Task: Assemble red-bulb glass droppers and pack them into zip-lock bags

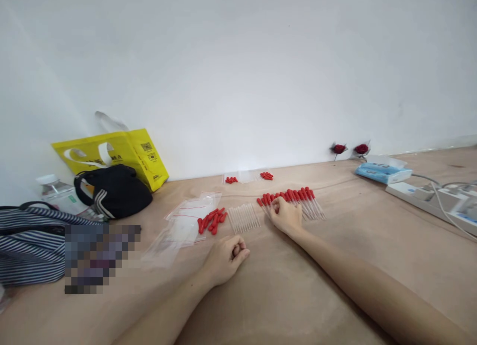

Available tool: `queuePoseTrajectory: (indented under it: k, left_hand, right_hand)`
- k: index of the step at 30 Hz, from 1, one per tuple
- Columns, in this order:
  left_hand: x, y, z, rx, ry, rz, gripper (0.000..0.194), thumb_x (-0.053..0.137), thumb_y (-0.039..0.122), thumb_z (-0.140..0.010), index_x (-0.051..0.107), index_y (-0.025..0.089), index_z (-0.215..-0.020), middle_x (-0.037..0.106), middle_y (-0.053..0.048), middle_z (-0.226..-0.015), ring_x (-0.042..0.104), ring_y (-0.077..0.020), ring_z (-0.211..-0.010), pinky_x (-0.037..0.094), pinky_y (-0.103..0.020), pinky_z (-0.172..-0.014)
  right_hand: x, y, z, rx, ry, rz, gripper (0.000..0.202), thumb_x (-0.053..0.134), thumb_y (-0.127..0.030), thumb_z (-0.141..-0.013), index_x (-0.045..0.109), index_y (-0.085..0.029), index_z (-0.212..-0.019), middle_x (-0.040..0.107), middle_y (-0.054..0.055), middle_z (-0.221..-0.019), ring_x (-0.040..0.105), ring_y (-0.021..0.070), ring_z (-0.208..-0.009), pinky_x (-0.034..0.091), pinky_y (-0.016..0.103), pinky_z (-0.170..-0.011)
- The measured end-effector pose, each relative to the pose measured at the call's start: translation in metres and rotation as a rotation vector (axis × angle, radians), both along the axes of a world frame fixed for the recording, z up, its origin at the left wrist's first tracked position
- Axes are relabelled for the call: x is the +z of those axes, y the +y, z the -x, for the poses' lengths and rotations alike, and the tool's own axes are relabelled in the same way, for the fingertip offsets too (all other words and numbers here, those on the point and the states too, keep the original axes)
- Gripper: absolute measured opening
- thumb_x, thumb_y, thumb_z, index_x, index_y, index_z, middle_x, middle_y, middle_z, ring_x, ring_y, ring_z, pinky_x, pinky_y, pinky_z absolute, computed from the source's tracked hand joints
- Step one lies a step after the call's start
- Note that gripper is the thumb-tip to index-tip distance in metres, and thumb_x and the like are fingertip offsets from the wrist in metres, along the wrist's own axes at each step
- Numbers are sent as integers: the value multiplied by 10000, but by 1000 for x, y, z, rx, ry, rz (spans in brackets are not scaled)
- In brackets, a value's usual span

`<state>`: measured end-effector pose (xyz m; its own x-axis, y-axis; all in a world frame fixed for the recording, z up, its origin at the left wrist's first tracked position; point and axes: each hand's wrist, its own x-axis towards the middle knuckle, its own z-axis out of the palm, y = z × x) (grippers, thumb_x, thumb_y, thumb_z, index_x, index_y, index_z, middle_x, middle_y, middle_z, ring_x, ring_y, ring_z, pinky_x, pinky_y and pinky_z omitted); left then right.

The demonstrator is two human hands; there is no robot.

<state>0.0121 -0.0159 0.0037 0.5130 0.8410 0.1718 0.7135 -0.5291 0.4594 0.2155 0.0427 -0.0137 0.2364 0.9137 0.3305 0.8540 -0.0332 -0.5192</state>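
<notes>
My right hand [286, 215] is at the left end of a row of droppers [307, 198], glass tubes topped with red rubber bulbs. Its fingers are closed on a dropper [260, 203] there, partly covering the neighbouring ones. My left hand [226, 258] rests on the table with its fingers curled in, and nothing shows in it. Just beyond it lie a row of bare glass tubes [244, 219] and a loose heap of red rubber bulbs [212, 220]. Clear plastic zip bags [186, 218] are spread to the left of the bulbs.
Against the wall are more bagged red bulbs [267, 175]. At left stand a yellow bag [149, 159], a black cap [124, 191], a bottle [59, 192] and a striped bag [30, 245]. A tissue pack [383, 172], a power strip [443, 201] and artificial roses [339, 149] are at right.
</notes>
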Motion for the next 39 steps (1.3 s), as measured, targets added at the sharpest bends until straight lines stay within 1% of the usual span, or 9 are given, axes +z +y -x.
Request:
queuePoseTrajectory:
  k: [5, 13, 15, 18, 23, 27, 33, 36, 39]
  left_hand:
    - [1, 0, 0, -2, -19, 0, 97, 487, 213, -752, 498, 171, -666, 457, 46, -554, 431, -106, -520, 314, -198, -488]
    - [-3, 4, 1, 13, -33, -21, 116, 493, 231, -754, 512, 171, -657, 472, 42, -547, 441, -107, -503, 323, -205, -484]
    - [-2, 8, 4, 71, -39, -92, 132, 484, 232, -757, 492, 176, -637, 488, 35, -565, 461, -114, -519, 342, -215, -505]
    - [1, 17, 13, 254, -12, -289, 118, 484, 224, -751, 464, 187, -640, 518, 13, -623, 510, -152, -615, 372, -251, -585]
    - [8, 30, 32, 550, 214, -452, 90, 523, 283, -744, 509, 196, -724, 552, -31, -736, 524, -229, -764, 349, -304, -636]
    - [7, 36, 38, 605, 299, -420, 161, 524, 355, -756, 531, 195, -749, 556, -47, -780, 524, -244, -809, 339, -313, -647]
    - [4, 43, 34, 663, 251, -404, 196, 504, 370, -766, 559, 183, -750, 570, -59, -795, 527, -251, -826, 349, -327, -656]
    - [6, 45, 34, 672, 244, -399, 151, 505, 309, -761, 565, 184, -701, 573, -58, -767, 534, -252, -813, 358, -330, -651]
    - [12, 42, 33, 688, 225, -421, 144, 494, 279, -766, 557, 182, -680, 569, -57, -761, 533, -245, -810, 371, -333, -674]
  right_hand:
    - [-5, -2, 0, -9, -35, -3, 177, 447, -296, -773, 560, -189, -858, 641, 13, -714, 556, 173, -693, 192, 317, -699]
    - [2, -15, 15, 165, -155, -119, 190, 438, -302, -775, 589, -201, -720, 653, 11, -759, 552, 171, -772, 182, 326, -706]
    - [5, -15, 22, 155, -180, -85, 206, 435, -310, -775, 595, -193, -717, 657, 28, -780, 555, 175, -779, 184, 337, -720]
    - [7, -11, 31, 114, -223, 4, 222, 440, -324, -768, 606, -176, -766, 660, 68, -794, 567, 194, -773, 188, 363, -749]
    - [11, -5, 38, 64, -282, 104, 263, 424, -315, -770, 627, -147, -757, 660, 114, -761, 585, 229, -737, 208, 387, -751]
    - [15, -1, 42, 71, -337, 127, 264, 423, -255, -772, 638, -122, -699, 654, 143, -724, 587, 233, -679, 214, 390, -738]
    - [17, -1, 47, 117, -372, 117, 240, 415, -167, -779, 630, -105, -694, 644, 155, -722, 573, 232, -684, 210, 394, -748]
    - [16, -13, 37, 150, -377, 19, 261, 384, -232, -819, 606, -95, -804, 630, 161, -828, 542, 245, -792, 229, 378, -748]
    - [11, -35, 12, 309, -349, -154, 233, 399, -268, -829, 578, -127, -784, 616, 110, -825, 503, 220, -820, 263, 335, -721]
